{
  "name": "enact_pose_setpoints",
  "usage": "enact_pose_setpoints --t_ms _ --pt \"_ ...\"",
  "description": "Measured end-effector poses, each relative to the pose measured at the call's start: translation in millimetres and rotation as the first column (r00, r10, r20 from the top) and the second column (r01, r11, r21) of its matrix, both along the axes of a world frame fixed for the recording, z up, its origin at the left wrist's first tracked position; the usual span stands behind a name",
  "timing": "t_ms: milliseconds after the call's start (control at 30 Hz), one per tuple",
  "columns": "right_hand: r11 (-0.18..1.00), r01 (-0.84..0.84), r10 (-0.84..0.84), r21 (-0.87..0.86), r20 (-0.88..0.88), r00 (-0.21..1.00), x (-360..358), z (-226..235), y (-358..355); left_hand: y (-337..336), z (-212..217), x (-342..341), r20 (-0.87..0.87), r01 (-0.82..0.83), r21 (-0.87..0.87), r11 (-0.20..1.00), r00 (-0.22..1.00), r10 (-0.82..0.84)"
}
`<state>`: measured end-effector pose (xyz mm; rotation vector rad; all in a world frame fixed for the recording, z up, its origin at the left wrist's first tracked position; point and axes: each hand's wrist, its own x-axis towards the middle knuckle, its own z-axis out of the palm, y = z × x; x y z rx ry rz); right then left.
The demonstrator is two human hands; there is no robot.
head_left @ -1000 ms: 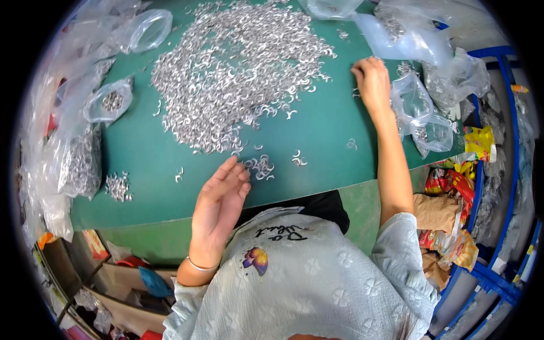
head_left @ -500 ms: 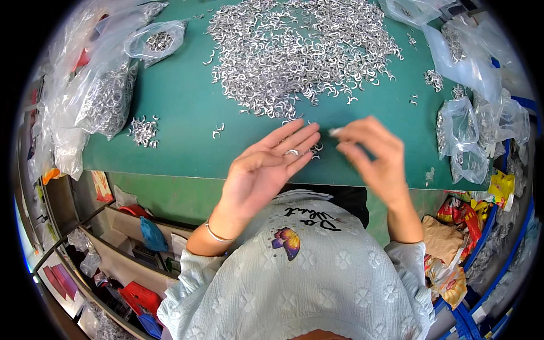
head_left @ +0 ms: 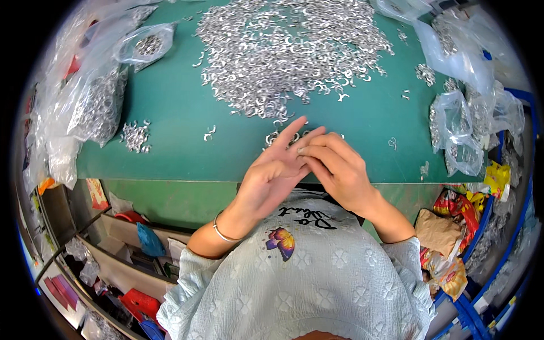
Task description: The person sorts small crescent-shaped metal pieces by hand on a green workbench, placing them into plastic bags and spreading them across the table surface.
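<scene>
My left hand (head_left: 277, 170) is open above the near part of the green table, palm up with its fingers spread. Against its fingers press the pinched thumb and fingertips of my right hand (head_left: 340, 170). Whatever sits between those fingertips is too small and covered to make out. Just beyond both hands, several small silvery curved metal pieces (head_left: 272, 137) lie on the table, partly hidden by my fingers. Farther back spreads a wide heap of the same crescent-shaped metal pieces (head_left: 283, 56).
On the left stand clear plastic bags of metal pieces (head_left: 99, 107), with a small pile (head_left: 135, 136) beside them. More filled bags (head_left: 453, 127) line the right side. The green table's (head_left: 181, 158) near edge runs before my body; shelving (head_left: 124, 249) stands below left.
My right hand has moved left and now touches my left hand. The curved metal piece seen on my left fingers is now covered. The whole view has shifted slightly.
</scene>
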<state>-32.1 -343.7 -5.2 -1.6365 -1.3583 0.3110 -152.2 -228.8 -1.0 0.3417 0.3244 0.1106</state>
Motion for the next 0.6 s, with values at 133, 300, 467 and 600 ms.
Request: enact_pose_setpoints --t_ms 133,300,467,600 --pt "0.996 0.085 -0.088 -0.031 -0.115 0.989 0.7 0.7 -5.5 -1.4 -7.8 0.6 0.025 -0.001 -0.005 1.000 1.000 0.001" --pt "0.919 0.315 -0.391 -0.235 -0.624 0.676 46.1 4.5 -13.4 -0.4 -0.5 5.7 -0.054 -0.004 0.195 0.981 0.998 0.014" --pt "0.881 0.466 -0.329 -0.083 -0.815 0.477 129.0 -20.1 -39.9 8.7 -2.5 -2.0 -0.085 -0.012 0.597 0.802 0.993 0.078" --pt "0.680 0.713 -0.733 -0.172 -0.181 0.656 138.5 -32.3 -64.1 9.8 -11.8 -19.9 -0.107 -0.026 0.847 0.531 0.970 0.219"
